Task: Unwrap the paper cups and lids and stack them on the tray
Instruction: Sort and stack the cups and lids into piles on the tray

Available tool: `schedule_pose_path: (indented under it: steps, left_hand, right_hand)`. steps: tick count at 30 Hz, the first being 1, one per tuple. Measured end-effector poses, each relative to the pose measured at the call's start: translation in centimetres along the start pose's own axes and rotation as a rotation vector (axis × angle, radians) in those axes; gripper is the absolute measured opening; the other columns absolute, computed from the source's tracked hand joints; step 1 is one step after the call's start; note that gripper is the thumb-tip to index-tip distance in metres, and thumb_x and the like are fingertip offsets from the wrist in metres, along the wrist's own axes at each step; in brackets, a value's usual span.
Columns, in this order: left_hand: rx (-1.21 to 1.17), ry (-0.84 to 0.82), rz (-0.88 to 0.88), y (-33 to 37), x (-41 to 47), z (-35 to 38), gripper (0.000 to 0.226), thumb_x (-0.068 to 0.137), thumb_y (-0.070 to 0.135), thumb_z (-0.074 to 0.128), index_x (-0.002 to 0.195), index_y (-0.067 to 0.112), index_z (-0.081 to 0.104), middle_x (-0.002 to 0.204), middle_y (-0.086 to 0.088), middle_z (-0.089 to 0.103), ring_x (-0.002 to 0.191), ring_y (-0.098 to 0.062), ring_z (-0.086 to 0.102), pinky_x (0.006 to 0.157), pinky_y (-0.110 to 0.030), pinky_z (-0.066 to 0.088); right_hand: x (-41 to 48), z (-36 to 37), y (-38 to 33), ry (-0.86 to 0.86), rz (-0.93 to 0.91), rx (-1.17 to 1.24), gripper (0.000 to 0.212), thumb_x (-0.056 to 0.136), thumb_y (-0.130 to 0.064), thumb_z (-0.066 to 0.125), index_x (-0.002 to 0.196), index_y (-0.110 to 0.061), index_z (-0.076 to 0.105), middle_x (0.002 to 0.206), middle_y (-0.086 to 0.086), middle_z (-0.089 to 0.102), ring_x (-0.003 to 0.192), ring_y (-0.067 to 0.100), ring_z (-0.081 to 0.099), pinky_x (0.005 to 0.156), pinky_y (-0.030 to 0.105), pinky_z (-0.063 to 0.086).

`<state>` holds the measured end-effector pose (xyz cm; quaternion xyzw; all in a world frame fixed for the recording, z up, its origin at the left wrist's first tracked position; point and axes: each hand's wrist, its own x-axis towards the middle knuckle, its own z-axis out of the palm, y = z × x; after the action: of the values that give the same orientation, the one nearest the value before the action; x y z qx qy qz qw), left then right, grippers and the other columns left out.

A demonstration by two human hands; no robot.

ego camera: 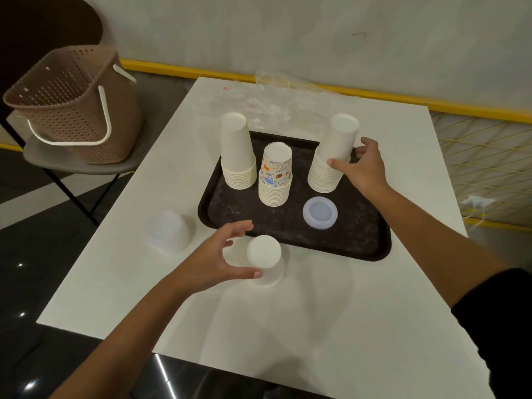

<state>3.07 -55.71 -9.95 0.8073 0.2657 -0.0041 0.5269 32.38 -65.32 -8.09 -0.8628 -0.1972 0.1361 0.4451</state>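
Note:
A dark tray (339, 243) lies on the white table. On it stand three upside-down cup stacks: a plain white one at the left (237, 152), a patterned one in the middle (275, 175), and a white one at the right (335, 155). My right hand (361, 165) has its fingers on the side of the right stack. A stack of translucent lids (320, 212) rests on the tray's near right part. In front of the tray stands another white upside-down stack (264, 259); my left hand (221, 259) curls around it. A stack of clear lids (169, 230) sits on the table at the left.
Crumpled clear plastic wrap (259, 102) lies at the table's far end. A brown perforated basket (72, 102) sits on a chair at the left. A yellow rail and mesh (483, 165) run along the right side.

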Motion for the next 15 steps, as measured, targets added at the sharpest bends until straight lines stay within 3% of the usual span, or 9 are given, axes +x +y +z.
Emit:
schedule_pose_path:
  steps: [4,8,15]
  left_hand:
    - [-0.024,-0.017,-0.047,-1.3,0.2,2.2,0.088,0.062,0.030,0.085,0.131,0.038,0.031,0.134,0.019,0.038,0.121,-0.002,0.038,0.110,-0.027,0.028]
    - [-0.019,0.016,-0.071,-1.4,0.7,3.8,0.093,0.067,0.020,0.082,0.138,0.035,0.024,0.130,0.018,0.031,0.120,-0.005,0.031,0.102,-0.024,0.027]
    - [0.033,0.144,-0.050,-0.9,0.9,4.5,0.076,0.068,0.017,0.081,0.133,0.019,0.041,0.118,0.010,0.047,0.108,-0.010,0.043,0.091,-0.020,0.037]
  right_hand:
    - [-1.9,-0.7,1.3,0.026,-0.017,0.019,0.083,0.075,-0.026,0.076,0.140,-0.012,0.028,0.140,0.009,0.040,0.127,0.021,0.043,0.104,0.031,0.037]
    - [-3.7,-1.4,2.4,0.012,-0.031,0.034,0.082,0.074,-0.026,0.077,0.140,-0.011,0.030,0.139,0.007,0.042,0.125,0.019,0.043,0.099,0.025,0.037]
    - [-6.2,-2.3,3.1,-0.012,-0.069,0.049,0.078,0.075,-0.026,0.076,0.138,-0.011,0.034,0.138,0.007,0.044,0.123,0.017,0.045,0.096,0.020,0.035]
